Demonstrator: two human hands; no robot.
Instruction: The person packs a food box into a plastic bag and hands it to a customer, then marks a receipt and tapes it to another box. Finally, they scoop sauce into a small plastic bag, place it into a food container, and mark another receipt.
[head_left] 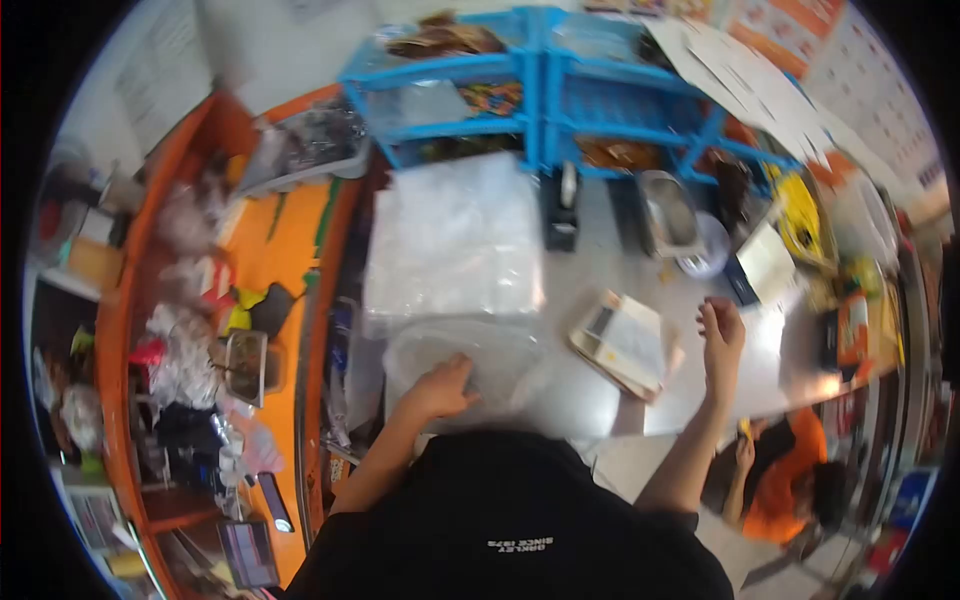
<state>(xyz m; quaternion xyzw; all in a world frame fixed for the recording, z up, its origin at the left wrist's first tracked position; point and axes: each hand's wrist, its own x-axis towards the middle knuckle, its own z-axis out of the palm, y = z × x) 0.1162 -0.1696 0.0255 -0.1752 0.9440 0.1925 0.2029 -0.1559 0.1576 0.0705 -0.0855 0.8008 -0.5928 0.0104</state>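
My left hand (445, 388) reaches over the near rim of a clear plastic tub (415, 350), with its fingers stretched out and touching or just above what is inside. The contents look pale and see-through and are too blurred to name. Behind the tub lies a stack of clear plastic bags (455, 240). My right hand (722, 325) is raised over the right side of the metal table (560, 390), its fingers curled in. Whether anything small is in them cannot be made out. To its left sits a pile of paper slips or a pad (625, 342).
Blue plastic racks (540, 90) stand along the back. A metal tin (670, 213), a black stapler-like object (563, 215) and a yellow basket (800, 215) are on the table. An orange shelf (290, 240) borders the left. A person in orange (785, 485) sits at lower right.
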